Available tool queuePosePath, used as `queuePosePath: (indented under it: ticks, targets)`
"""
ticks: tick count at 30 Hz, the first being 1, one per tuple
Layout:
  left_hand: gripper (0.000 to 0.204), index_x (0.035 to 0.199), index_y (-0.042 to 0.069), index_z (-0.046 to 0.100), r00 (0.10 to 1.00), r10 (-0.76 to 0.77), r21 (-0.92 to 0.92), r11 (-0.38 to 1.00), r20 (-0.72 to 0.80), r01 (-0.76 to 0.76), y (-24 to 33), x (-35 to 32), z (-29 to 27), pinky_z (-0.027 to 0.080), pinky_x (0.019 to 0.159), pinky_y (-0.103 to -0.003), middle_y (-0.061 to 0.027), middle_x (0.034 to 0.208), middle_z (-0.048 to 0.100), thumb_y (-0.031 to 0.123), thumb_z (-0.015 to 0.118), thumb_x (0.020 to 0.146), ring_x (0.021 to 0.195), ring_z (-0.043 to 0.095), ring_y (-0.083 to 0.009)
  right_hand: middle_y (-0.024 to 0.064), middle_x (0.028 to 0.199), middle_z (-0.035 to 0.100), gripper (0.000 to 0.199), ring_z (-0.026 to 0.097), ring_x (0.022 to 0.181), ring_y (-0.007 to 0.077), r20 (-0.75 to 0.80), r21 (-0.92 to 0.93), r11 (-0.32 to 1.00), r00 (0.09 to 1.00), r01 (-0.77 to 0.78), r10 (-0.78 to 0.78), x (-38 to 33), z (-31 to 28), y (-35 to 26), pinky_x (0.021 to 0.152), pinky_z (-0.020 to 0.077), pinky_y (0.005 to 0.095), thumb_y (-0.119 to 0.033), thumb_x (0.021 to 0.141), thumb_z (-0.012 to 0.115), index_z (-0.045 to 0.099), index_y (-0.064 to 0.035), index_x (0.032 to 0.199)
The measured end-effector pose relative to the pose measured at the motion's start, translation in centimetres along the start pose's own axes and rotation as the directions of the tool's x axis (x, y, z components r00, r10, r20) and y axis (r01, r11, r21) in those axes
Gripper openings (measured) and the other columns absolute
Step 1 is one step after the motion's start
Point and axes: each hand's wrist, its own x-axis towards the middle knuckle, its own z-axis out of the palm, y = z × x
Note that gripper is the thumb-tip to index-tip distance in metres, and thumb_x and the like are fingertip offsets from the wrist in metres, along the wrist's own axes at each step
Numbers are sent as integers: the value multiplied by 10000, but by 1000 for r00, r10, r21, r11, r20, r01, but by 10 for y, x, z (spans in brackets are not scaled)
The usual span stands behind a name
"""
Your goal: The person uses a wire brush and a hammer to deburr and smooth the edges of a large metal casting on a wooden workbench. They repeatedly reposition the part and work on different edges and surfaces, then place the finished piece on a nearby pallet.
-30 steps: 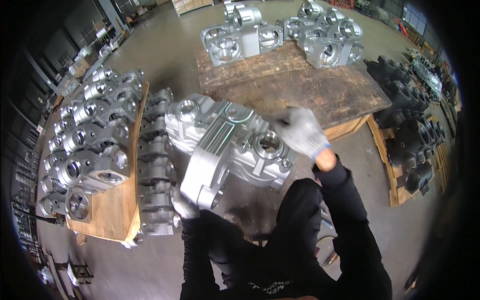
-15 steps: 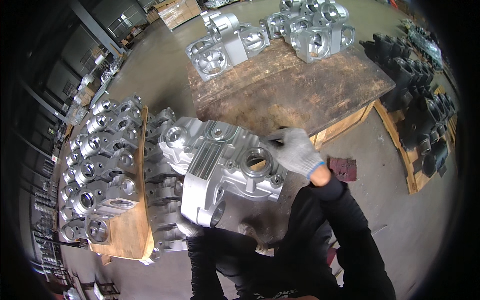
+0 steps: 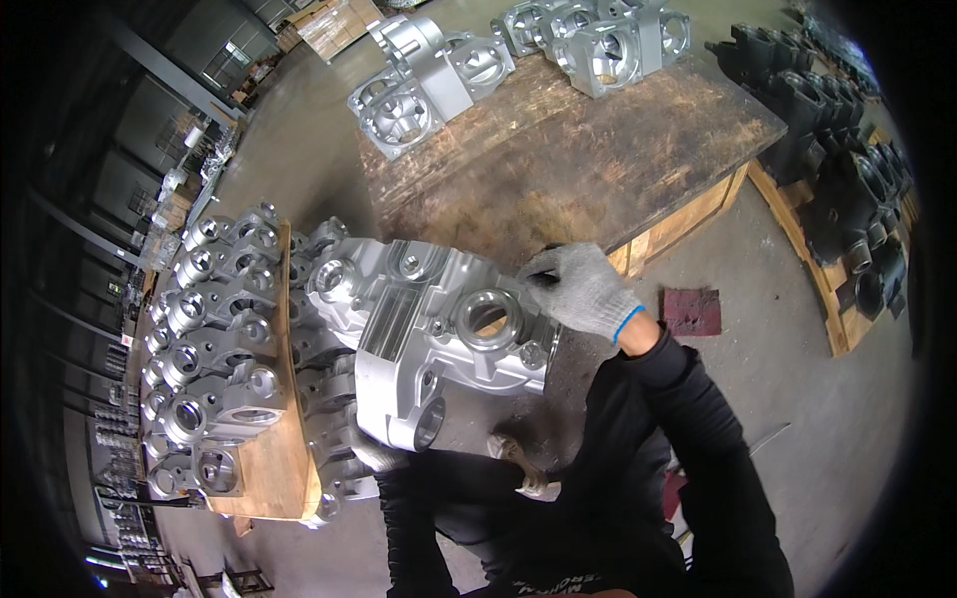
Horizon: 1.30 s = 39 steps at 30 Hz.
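A: State the position of the workpiece casting (image 3: 434, 339) relative to the table (image 3: 638, 149).

B: The silver workpiece casting is on the person's side of the table, toward its left end. A ribbed pad and a round bored port face upward.

A: Report the condition of the hands.

B: The hands are gloved and apart from each other, one at each end of the workpiece casting. The left hand (image 3: 382, 456) is against the lower left end, farther from the table; its fingers are hidden, so its closure cannot be told. The right hand (image 3: 583, 289) is curled at the right edge, near the table's front; whether it is clamped on that edge cannot be told.

A: List the surrounding items.

B: Silver castings stand in a left group (image 3: 429, 85) and a right group (image 3: 608, 50) along the table's far side. Left of the table, rows of silver castings (image 3: 189, 349) rest on a wooden board (image 3: 269, 473). Right of it, black castings (image 3: 797, 115) occupy a wooden pallet (image 3: 812, 264). A dark red pad (image 3: 690, 312) lies on the floor (image 3: 788, 384) before the table's near side.
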Motion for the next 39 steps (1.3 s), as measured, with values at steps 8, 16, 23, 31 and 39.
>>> queuePosePath:
  ticks: [8,16,23,31,39]
  targets:
    - [379,1223,-1,636,1000,30,-9,1000,1,-30,-3,0,-2,505,1001,-401,-107,1209,669,287,469,1043,1117,640,-235,196,857,734,199,723,813,381,-65,-7,998,996,63,-63,-8,3,13,780,593,456,-201,858,656,797,-89,942]
    - [363,1206,49,651,1000,15,-66,998,-19,-17,-2,-1,-6,499,1011,-408,-93,1210,681,329,481,1051,1122,643,-239,194,829,723,196,719,802,374,60,-110,979,984,172,-166,-14,-4,31,775,593,463,-185,837,647,793,-77,911]
    - [420,1249,24,644,999,34,-28,999,9,-34,-4,0,-2,502,1019,-408,-110,1234,679,354,503,1032,1147,645,-256,179,1183,733,331,743,996,242,-46,341,937,995,-71,92,-97,8,73,879,575,330,-7,912,643,721,-24,1234]
    - [438,1261,-15,642,999,44,-89,995,13,-43,-6,3,-9,484,1057,-422,-129,1250,683,326,492,1030,1174,637,-273,197,1344,660,498,704,1098,364,-232,79,996,971,-38,56,-148,54,73,905,587,368,1,855,667,660,-86,1346]
    - [315,1197,-30,632,950,309,412,859,54,-303,-10,8,-10,565,891,-384,-141,1149,691,189,472,1037,1028,677,-234,192,1392,629,537,737,1012,348,-195,-46,993,976,-112,101,-147,71,79,828,606,409,-39,873,683,633,-141,1398]
